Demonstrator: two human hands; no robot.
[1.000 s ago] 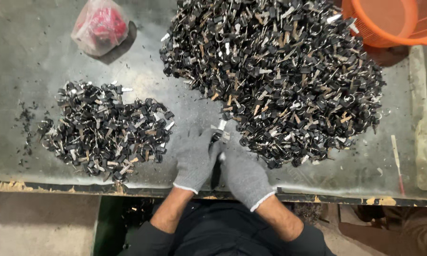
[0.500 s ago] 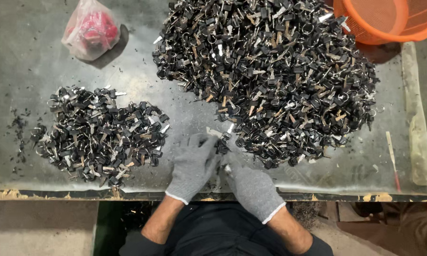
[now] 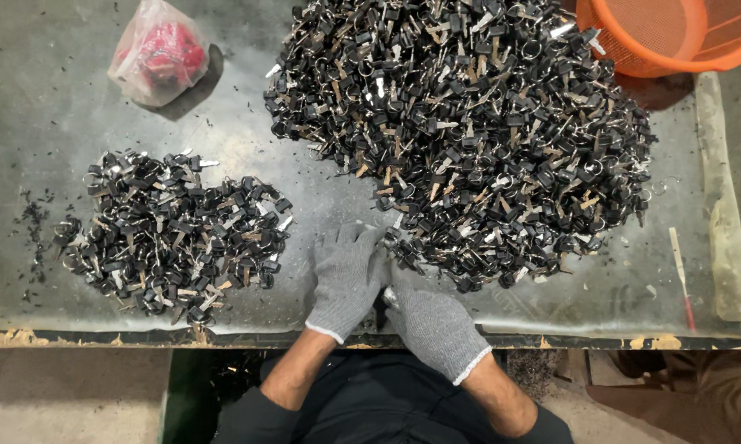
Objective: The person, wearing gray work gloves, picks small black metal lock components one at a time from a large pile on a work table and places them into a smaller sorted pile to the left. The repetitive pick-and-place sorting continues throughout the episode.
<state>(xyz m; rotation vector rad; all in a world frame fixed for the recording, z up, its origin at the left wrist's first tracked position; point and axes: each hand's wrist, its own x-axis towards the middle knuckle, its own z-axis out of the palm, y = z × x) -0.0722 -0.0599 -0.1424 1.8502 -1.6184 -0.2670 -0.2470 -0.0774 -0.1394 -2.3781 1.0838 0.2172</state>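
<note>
Orange basket [image 3: 675, 37] looks empty; clear bag [image 3: 158, 53] holds red pieces; gloved hands' fingers' grip cannot be told

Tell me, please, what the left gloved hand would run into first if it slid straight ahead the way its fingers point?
The left hand points up and slightly right across the table. It would most likely meet the near edge of the big pile of black-headed keys almost at once; its fingertips already seem to be at that edge.

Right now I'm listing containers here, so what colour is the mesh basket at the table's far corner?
Orange; the basket shows in the head view, top right.
</note>
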